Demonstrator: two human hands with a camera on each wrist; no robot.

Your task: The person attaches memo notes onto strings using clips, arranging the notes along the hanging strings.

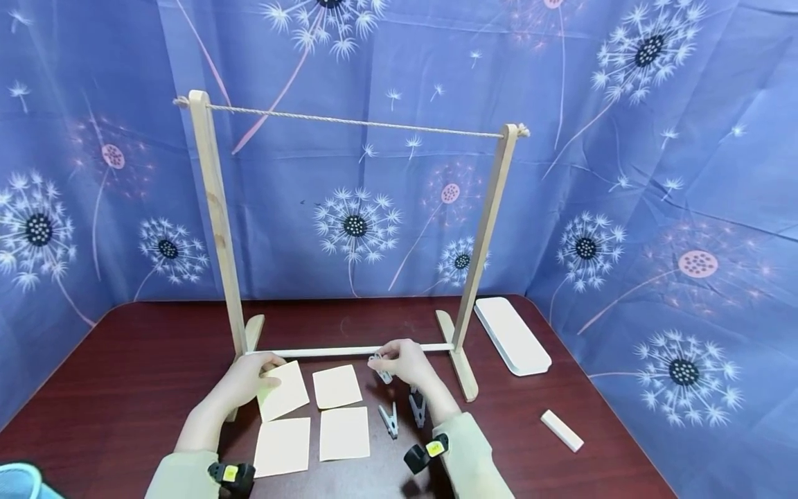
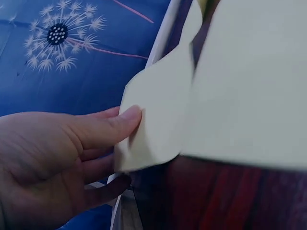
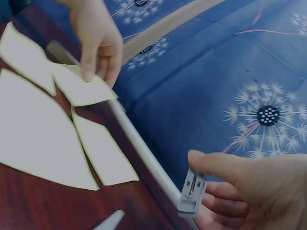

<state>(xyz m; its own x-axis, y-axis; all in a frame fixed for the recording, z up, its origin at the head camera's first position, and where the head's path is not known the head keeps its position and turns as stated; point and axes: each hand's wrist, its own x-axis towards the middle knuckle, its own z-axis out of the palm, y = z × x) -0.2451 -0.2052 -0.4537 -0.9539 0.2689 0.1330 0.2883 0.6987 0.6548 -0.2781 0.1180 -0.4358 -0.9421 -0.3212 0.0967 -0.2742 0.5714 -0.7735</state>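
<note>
My left hand (image 1: 240, 384) pinches a pale yellow paper square (image 1: 288, 391) by its upper left corner, thumb on top in the left wrist view. That corner is lifted off the table. Between right thumb and fingers a grey clothespin (image 3: 193, 194) is held, with my right hand (image 1: 406, 362) close to the stand's lower bar. Three more paper squares lie by the left hand: one at the back (image 1: 337, 387), two in front, such as the nearer right one (image 1: 345, 434). Below the right hand lie a light grey clothespin (image 1: 389, 420) and a darker one (image 1: 418, 409).
A wooden stand (image 1: 218, 208) rises behind the papers, a rope (image 1: 355, 123) strung between its post tops. At the right are a white flat case (image 1: 512, 337) and a small white block (image 1: 562, 430). A light blue basket rim (image 1: 19, 471) shows at the near left.
</note>
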